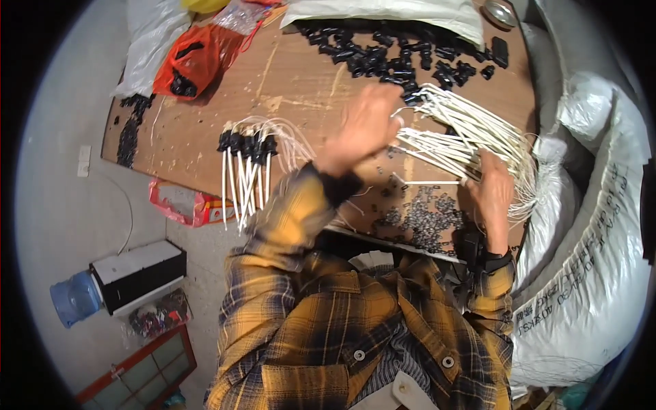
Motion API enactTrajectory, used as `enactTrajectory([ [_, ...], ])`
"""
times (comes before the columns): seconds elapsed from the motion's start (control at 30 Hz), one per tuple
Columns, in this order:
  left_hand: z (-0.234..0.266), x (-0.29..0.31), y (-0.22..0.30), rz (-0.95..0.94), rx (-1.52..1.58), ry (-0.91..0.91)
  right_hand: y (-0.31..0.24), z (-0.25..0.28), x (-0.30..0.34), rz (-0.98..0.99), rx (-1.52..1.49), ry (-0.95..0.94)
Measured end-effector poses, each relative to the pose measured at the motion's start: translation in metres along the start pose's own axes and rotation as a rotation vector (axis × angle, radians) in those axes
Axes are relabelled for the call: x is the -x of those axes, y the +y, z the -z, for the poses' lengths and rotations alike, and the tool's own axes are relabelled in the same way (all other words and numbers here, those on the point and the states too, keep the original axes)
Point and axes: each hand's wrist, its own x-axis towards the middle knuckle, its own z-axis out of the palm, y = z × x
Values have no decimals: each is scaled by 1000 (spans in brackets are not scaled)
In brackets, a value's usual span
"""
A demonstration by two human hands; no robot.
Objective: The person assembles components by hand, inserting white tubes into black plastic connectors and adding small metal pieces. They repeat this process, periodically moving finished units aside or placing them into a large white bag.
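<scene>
My left hand, smeared by motion, is over the table beside the left ends of a bundle of thin white rods. Whether its fingers hold anything is too blurred to tell. Against the bundle's near side is my right hand, its fingers bent and closed at the end of a single white rod that points left. Fine pale wires trail from the bundle's right end. Many small metal pieces are scattered left of my right hand.
Left on the brown table lie white rods with black sockets and looped wires. Black plastic parts spill from a white sack at the back. A red bag sits back left. Large full sacks line the right edge.
</scene>
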Motion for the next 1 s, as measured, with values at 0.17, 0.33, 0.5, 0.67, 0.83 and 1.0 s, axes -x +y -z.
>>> enactTrajectory([
  [0.17,-49,-46,-56,76,-244,-75,22,-25,23,6,200,-141],
  [0.33,-43,-24,-62,108,-307,-195,10,-15,-1,-351,135,-341],
  [0.5,-29,7,-61,136,-119,-77,-3,-15,-13,82,-66,230],
  [0.67,-17,40,-49,245,295,-36,-19,-12,6,-85,-351,-80],
  [0.83,-9,60,-43,538,648,-181,-22,-10,22,-78,-558,-236],
  [1.0,3,65,-34,330,383,-190,-18,-6,26,96,-354,-234],
])
